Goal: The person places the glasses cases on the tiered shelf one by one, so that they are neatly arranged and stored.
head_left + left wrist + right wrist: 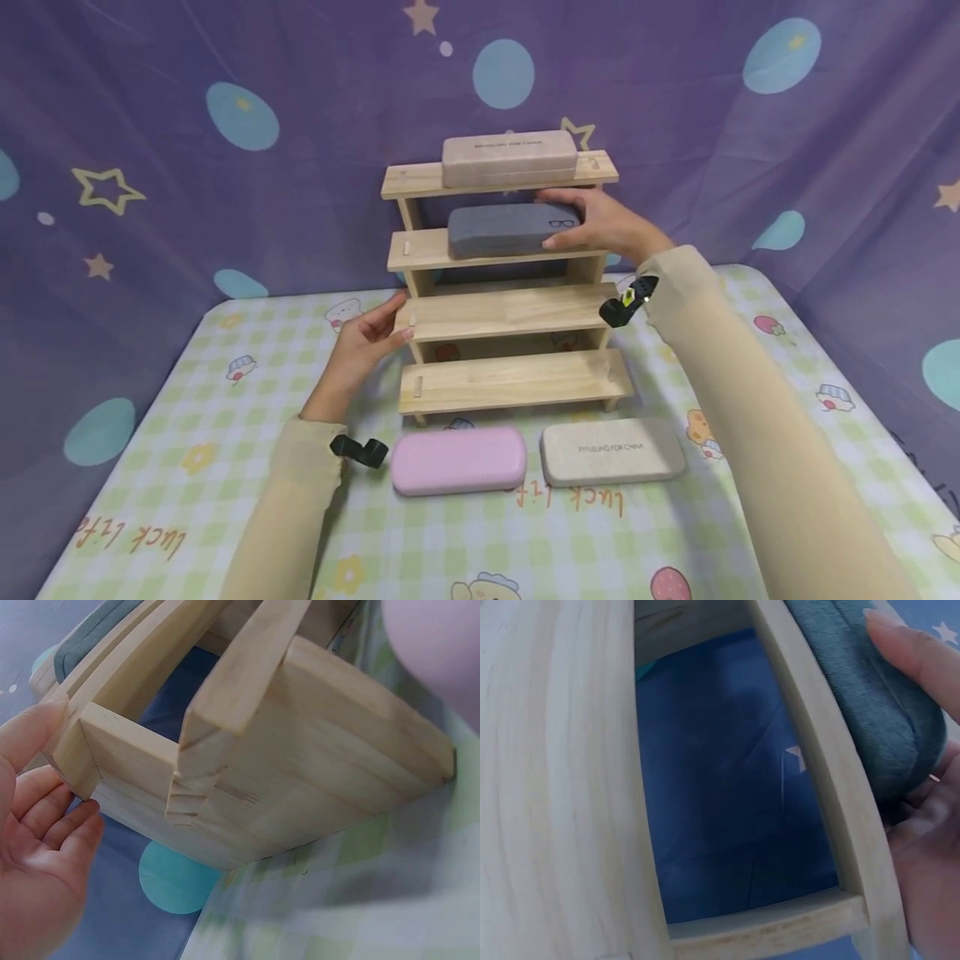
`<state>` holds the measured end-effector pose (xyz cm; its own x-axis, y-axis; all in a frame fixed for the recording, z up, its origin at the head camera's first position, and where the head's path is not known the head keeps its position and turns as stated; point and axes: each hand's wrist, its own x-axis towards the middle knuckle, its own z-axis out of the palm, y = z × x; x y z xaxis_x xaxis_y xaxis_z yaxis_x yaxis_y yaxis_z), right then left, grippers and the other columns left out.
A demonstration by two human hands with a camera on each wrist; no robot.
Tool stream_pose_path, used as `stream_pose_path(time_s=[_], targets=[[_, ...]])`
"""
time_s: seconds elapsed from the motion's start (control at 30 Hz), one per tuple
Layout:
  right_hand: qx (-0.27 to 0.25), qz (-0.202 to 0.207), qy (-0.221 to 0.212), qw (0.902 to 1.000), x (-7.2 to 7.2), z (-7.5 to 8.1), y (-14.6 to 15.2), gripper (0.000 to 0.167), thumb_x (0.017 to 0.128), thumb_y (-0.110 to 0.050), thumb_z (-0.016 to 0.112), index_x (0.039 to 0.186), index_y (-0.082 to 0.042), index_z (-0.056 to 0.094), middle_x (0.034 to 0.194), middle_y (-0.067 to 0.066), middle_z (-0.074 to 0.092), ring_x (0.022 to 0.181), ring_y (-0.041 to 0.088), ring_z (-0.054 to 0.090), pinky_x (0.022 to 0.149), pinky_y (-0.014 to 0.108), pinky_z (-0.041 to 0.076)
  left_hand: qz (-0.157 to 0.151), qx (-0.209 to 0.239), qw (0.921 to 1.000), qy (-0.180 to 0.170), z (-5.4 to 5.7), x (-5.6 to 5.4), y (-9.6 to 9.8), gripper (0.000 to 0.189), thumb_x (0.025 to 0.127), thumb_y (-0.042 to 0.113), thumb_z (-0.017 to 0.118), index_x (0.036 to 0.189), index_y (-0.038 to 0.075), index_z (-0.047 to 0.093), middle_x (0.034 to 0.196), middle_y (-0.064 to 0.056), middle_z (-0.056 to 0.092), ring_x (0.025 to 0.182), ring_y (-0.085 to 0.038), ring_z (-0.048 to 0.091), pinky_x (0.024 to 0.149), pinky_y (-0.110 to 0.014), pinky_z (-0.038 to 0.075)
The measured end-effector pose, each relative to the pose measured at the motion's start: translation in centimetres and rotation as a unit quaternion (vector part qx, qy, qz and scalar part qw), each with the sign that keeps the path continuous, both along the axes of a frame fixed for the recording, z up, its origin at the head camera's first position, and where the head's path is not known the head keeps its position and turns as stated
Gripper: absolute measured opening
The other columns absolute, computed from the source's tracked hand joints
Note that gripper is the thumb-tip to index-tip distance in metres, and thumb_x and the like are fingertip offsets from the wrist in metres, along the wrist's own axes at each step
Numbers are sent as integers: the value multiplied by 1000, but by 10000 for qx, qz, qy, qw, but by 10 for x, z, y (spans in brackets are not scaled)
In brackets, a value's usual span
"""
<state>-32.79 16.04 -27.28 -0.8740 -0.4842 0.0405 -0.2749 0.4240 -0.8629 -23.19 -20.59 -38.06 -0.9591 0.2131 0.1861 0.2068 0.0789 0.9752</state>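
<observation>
A wooden tiered rack (pixel 506 312) stands on the table. On its second tier from the top lies a blue-grey glasses case (pixel 495 231) with a small spectacles mark. My right hand (pixel 603 221) grips the right end of this case, thumb in front and fingers behind; the right wrist view shows the case (pixel 870 697) against the board's edge. My left hand (pixel 360 350) holds the left end of the third tier. In the left wrist view the thumb (pixel 34 731) touches the board's end, with the fingers below. A beige-pink glasses case (pixel 510 162) sits on the top tier.
In front of the rack, a pink glasses case (pixel 459 461) and a cream lettered case (pixel 613 452) lie side by side on the checked tablecloth (pixel 247 467). A purple patterned curtain (pixel 337 83) hangs close behind the rack.
</observation>
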Motion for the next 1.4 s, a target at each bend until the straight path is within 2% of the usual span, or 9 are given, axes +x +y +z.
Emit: stream_pose_path(time_s=[0.13,0.23,0.37,0.47,0.6,0.8,0.97,1.13,1.4], targets=[[-66,82,92,9999,3,-2,7,79,79,-13,77,146,-11,36,144,5,43,104,13,49,83,19,45,28,-17,10000,-24,0,0,1,56,88,-1,62,139,-5,39,146,-14,38,136,-23,35,110,-23,30],[-94,54,143,9998,6,-3,14,79,79,-13,77,147,-11,35,149,4,38,116,13,47,94,22,44,23,-30,10000,-19,0,0,1,56,88,-1,62,139,-5,39,146,-14,38,136,-23,35,110,-23,30],[-143,-37,226,9996,14,-3,26,77,81,-15,75,147,-12,35,151,4,34,136,18,35,111,35,32,13,9,10000,-13,-1,-1,0,56,88,-1,62,139,-5,39,146,-14,37,136,-22,34,110,-23,30],[-196,-54,317,9993,21,-3,36,73,84,-14,72,147,-12,35,152,5,32,140,19,27,115,37,24,1,38,10000,-14,-1,-1,0,57,88,-2,62,140,-5,39,147,-14,37,136,-22,34,109,-23,30],[-406,-28,446,9982,34,-6,47,68,86,-8,69,146,-8,36,151,9,34,141,19,26,115,29,23,-13,68,10000,1,-1,-1,1,56,88,-2,62,139,-6,38,147,-15,37,136,-23,34,109,-22,31],[-753,204,992,9920,63,-21,61,64,84,0,68,142,-3,41,148,10,38,140,14,27,110,16,26,-9,66,10000,3,-1,-1,1,57,88,-2,62,139,-6,39,147,-14,37,136,-23,35,109,-22,31],[-1320,629,1089,9832,85,-39,68,59,85,7,63,140,2,42,145,6,43,138,11,30,109,17,29,-17,58,10000,16,-1,-1,0,57,88,-2,62,139,-5,39,147,-14,37,136,-23,35,109,-22,31],[-2030,1183,941,9674,101,-54,72,52,88,11,56,137,10,40,142,6,47,134,11,38,109,21,32,-11,68,10000,33,-2,0,0,56,88,-2,62,139,-6,39,146,-16,37,136,-24,34,108,-21,32],[-2358,1963,1140,9449,124,-80,81,43,88,15,52,129,20,42,136,12,52,128,19,46,108,27,36,-20,-56,10000,80,-2,1,0,57,89,3,64,140,-3,40,147,-15,37,135,-25,35,102,-16,37]])
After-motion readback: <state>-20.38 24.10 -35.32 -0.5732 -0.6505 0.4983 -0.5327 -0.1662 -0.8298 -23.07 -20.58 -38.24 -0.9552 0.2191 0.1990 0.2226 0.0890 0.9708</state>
